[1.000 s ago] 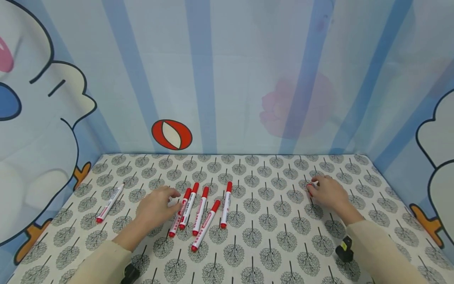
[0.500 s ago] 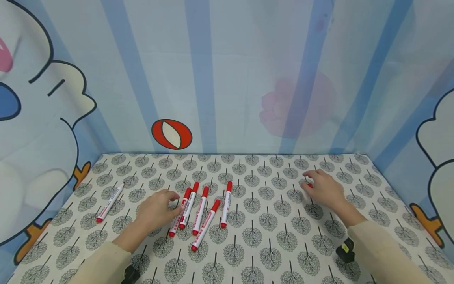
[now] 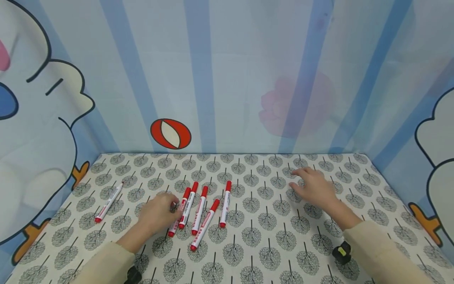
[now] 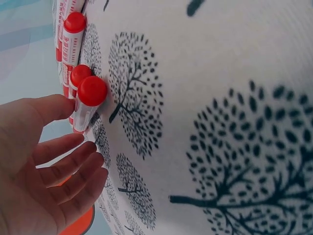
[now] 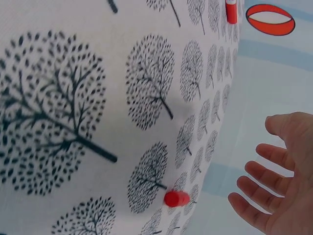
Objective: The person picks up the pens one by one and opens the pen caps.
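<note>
Six red-and-white markers [image 3: 205, 225] lie on my tree-printed cloth [image 3: 276, 272], and neither of my hands grips one. Five sit in a loose group before me, a little left of the middle. The lone marker [image 3: 109, 202] rests well apart, to the left of my left hand [image 3: 157, 215], its red end toward me and its white end pointing away. My left hand is at the leftmost marker of the group [image 3: 173, 227], fingers loosely bent and parted from the thumb. In the left wrist view the thumb overlaps that marker (whether it actually touches, I cannot tell). My right hand [image 3: 315, 190] hovers off to the right, well apart from the markers, thumb and fingers spread and holding nothing. The right wrist view shows a red cap [image 5: 176, 198] on the cloth, apart from that hand. Both arms wear pale sleeves [image 3: 379, 246], with a black device [image 3: 342, 253] at each wrist. Behind the cloth rises a blue-striped backdrop [image 3: 241, 79], printed with a red-and-white ball [image 3: 183, 134].
</note>
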The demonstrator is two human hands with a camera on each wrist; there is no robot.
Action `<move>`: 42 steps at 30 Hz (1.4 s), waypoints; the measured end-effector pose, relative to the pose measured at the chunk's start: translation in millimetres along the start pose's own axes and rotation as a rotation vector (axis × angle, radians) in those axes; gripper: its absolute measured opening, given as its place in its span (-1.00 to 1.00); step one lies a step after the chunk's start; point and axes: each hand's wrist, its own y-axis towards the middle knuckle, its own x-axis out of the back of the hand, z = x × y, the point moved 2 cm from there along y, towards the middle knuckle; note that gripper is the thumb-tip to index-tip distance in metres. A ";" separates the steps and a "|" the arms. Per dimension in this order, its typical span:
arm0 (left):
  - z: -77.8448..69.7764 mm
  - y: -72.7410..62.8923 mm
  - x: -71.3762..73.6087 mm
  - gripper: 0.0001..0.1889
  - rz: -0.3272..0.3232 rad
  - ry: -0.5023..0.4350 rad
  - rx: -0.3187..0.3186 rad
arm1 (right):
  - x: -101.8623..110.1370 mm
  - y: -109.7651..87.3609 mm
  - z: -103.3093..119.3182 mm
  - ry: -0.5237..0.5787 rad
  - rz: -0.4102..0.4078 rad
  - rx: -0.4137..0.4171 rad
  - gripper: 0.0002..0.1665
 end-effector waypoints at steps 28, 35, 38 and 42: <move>-1.6 0.5 -4.4 -0.86 0.032 -0.050 0.073 | -12.4 -1.8 38.0 0.035 -0.016 0.152 -0.58; 2.2 2.3 0.1 -0.81 0.008 -0.039 0.060 | -14.3 -2.9 41.3 0.052 -0.016 0.200 -0.56; 3.9 4.9 2.0 -0.82 -0.005 -0.024 0.060 | -14.9 -3.5 42.4 0.052 -0.026 0.223 -0.57; 3.1 8.2 7.5 -0.82 -0.037 0.014 0.044 | -15.3 -3.6 43.0 0.043 -0.040 0.244 -0.59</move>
